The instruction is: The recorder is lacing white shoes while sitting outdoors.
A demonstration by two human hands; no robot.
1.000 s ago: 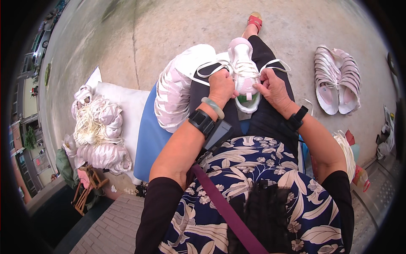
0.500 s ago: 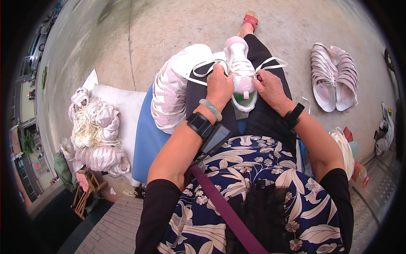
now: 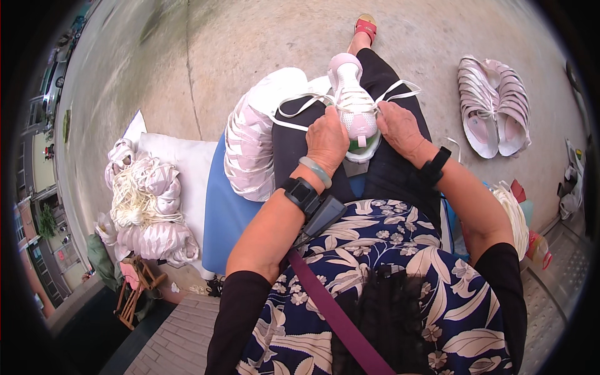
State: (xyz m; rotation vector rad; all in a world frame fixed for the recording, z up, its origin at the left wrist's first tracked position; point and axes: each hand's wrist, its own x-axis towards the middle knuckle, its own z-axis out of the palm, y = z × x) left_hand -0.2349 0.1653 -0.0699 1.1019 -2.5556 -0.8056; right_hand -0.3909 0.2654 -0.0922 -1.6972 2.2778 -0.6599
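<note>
Both hands pinch white laces: the left hand (image 3: pixel 327 139) and right hand (image 3: pixel 400 127) flank a pale pink-and-white laced sneaker (image 3: pixel 354 106) propped toe-away on the lap, steadying it. At nine o'clock lies a stack of pink shoe uppers (image 3: pixel 250 147); at two o'clock, finished pink shoes (image 3: pixel 492 106) rest on the concrete floor (image 3: pixel 262 37).

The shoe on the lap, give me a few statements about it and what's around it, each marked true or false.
1. Both hands, left hand and right hand, touch the white shoe on the lap. True.
2. The shoe's laces are neatly tied in a bow. False: they trail loose to both sides.
3. A pair of pale shoes lies on the concrete ground to the person's right. True.
4. The left wrist is bare. False: it wears a bangle and a black band.
</note>
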